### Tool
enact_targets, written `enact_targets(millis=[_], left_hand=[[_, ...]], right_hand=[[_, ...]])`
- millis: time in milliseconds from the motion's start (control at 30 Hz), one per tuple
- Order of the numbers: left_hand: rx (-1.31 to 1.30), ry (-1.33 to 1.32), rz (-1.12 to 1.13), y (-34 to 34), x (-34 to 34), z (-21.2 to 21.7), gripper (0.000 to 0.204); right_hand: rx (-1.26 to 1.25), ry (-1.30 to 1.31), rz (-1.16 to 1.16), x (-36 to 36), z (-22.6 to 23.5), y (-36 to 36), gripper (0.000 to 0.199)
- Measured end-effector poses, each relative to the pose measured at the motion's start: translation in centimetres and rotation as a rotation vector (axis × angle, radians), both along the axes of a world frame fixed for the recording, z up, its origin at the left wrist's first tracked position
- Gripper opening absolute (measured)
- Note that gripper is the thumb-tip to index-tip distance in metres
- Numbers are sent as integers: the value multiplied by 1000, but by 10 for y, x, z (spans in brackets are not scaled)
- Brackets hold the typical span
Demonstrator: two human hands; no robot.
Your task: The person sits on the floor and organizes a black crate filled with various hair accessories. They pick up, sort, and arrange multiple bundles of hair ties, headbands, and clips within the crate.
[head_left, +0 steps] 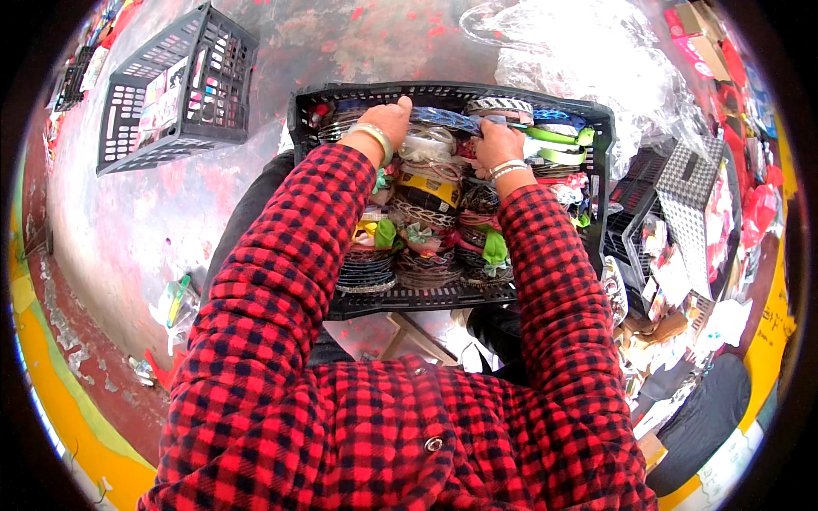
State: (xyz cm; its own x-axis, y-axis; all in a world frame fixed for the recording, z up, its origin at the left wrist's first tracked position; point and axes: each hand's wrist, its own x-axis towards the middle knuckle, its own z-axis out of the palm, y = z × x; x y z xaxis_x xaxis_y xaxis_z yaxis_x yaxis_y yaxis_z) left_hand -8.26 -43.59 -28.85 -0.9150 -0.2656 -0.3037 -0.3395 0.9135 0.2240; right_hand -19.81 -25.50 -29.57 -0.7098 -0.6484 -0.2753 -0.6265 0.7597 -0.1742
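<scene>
A black plastic crate [452,88] stands in front of me, packed with stacked headbands in several rows. Across its far part runs a bundle of blue patterned headbands [445,118]. My left hand [388,126] is closed at the bundle's left end, thumb on top. At the right end, my right hand [499,146] has its fingers closed on it. Between my wrists lie clear-wrapped headbands [428,145] and a stack with a yellow and black band [429,192]. Bright green headbands [558,146] sit right of my right hand. My fingers partly hide what lies beneath them.
Another black crate [228,81] with printed packets inside stands at the far left. Clear plastic film [571,60] lies on the floor beyond my crate. To the right are a dark crate [635,204], a grey patterned panel [688,196] and scattered packaging.
</scene>
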Motion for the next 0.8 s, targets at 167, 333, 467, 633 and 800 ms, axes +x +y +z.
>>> enact_targets(millis=[167, 333, 467, 633, 800], left_hand=[[-34, 29, 10, -20, 1, -5, 27], [87, 81, 74, -26, 1, -20, 27], [251, 261, 89, -36, 0, -18, 23], [460, 257, 102, -38, 1, -5, 25], [256, 131, 2, -26, 2, 13, 29]], right_hand=[[-112, -82, -42, 3, 1, -3, 24], [-77, -86, -88, 4, -1, -9, 26], [-174, -72, -78, 3, -4, -4, 27], [-176, -66, -51, -5, 5, -3, 29], [-184, -116, -30, -7, 15, 1, 29]])
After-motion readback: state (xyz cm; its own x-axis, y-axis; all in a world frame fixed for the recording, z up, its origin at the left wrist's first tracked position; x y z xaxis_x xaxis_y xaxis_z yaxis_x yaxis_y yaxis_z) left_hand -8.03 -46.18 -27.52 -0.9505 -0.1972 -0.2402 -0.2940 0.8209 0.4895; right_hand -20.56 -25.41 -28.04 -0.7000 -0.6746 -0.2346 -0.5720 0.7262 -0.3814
